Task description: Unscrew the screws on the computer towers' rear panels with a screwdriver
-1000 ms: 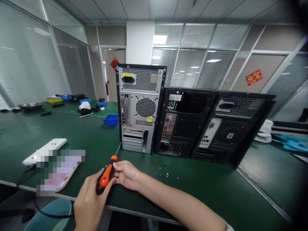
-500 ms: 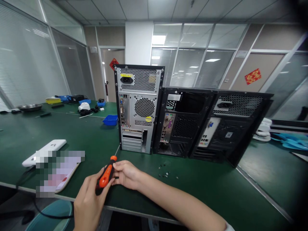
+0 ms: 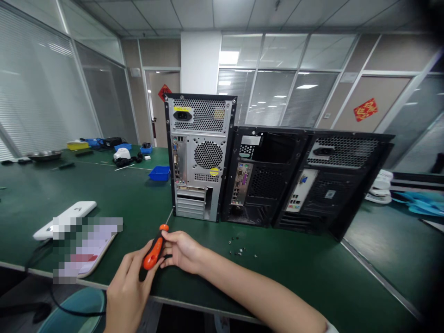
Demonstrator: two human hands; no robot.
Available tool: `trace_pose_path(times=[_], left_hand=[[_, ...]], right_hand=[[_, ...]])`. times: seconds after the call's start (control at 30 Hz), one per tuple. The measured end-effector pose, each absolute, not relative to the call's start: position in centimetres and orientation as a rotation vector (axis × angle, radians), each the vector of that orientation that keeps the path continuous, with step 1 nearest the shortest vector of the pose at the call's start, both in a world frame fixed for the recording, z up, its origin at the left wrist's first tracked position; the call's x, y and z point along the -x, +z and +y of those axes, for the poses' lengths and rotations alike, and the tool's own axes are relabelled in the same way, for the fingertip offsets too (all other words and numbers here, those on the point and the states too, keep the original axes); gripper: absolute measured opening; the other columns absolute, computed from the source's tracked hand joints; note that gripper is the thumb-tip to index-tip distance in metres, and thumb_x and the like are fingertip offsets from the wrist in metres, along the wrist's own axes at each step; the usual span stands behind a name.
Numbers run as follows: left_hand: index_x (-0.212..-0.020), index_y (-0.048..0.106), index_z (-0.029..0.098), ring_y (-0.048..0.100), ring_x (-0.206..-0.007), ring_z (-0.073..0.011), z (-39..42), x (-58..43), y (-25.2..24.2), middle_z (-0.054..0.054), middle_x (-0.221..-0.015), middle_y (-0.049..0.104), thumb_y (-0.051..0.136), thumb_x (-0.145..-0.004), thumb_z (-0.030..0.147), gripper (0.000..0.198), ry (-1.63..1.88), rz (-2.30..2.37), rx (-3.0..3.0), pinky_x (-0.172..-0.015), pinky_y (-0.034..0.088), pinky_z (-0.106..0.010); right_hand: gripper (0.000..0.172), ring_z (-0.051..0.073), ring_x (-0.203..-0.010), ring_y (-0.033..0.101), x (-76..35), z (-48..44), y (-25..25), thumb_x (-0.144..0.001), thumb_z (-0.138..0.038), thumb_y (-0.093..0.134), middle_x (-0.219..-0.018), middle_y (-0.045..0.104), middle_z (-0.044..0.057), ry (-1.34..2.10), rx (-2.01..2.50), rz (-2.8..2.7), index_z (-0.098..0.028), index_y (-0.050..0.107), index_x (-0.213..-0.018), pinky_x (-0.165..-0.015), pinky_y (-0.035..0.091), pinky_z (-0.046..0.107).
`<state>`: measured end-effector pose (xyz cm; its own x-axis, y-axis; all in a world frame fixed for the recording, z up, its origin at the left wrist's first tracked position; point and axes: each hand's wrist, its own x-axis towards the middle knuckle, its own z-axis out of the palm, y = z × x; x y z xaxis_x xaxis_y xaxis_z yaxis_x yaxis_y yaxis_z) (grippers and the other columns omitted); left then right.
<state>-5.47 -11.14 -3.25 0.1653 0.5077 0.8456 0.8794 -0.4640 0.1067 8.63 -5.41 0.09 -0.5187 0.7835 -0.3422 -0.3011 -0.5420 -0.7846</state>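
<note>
While fingers (image 3: 172,237) grip a screwdriver (image 3: 154,253), one blue tray (image 3: 146,151) holds dark items (image 3: 146,145).

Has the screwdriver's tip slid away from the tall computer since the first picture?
No: the orange and black screwdriver keeps its tip at the lower left corner of the tall computer, as before.

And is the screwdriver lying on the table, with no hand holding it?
No, the left hand and right hand both hold the screwdriver, its tip near the tall computer case.
</note>
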Motion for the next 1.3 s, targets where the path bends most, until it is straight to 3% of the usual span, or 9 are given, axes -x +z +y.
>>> trace_pose_path(times=[0.37,0.6,1.1,1.3], left_hand=[[-0.116,0.056,0.016,0.065,-0.082,-0.0136,-11.0,5.7,-3.1,-0.005,-0.097,0.062,0.037,-0.096,0.037,0.035,-1.167,-1.267,2.099,-0.075,0.049,-0.022],[-0.119,0.055,0.018,0.067,-0.083,-0.0149,-11.0,6.1,-3.1,-0.006,-0.100,0.063,0.036,-0.096,0.036,0.035,-1.166,-1.256,2.131,-0.075,0.051,-0.023],[-0.118,0.055,0.015,0.066,-0.093,-0.0142,-10.6,6.5,-3.0,-0.007,-0.105,0.063,0.034,-0.097,0.030,0.033,-1.077,-1.149,2.190,-0.086,0.048,-0.022],[-0.113,0.057,0.014,0.067,-0.092,-0.0146,-10.3,6.7,-2.8,-0.008,-0.103,0.064,0.034,-0.097,0.025,0.030,-1.059,-1.065,2.156,-0.086,0.050,-0.023]], right_hand=[[0.021,0.011,-0.052,0.054,-8.8,-5.4,-0.3,-0.082,-0.032,0.056,-0.060,0.058,0.000,2.051,0.922,-0.979,-0.013,0.059,-0.073,-0.056,0.041,0.028],[0.029,0.011,-0.053,0.055,-8.8,-5.4,-0.5,-0.072,-0.041,0.068,-0.061,0.060,-0.001,2.045,0.896,-1.009,-0.013,0.060,-0.074,-0.056,0.041,0.028],[0.024,0.010,-0.050,0.053,-8.7,-5.4,-0.5,-0.079,-0.035,0.062,-0.060,0.062,0.000,2.041,0.913,-0.991,-0.012,0.060,-0.073,-0.056,0.041,0.027],[0.030,0.010,-0.052,0.054,-8.7,-5.4,-0.5,-0.074,-0.042,0.068,-0.062,0.062,0.000,2.043,0.902,-0.993,-0.012,0.060,-0.073,-0.057,0.041,0.028]])
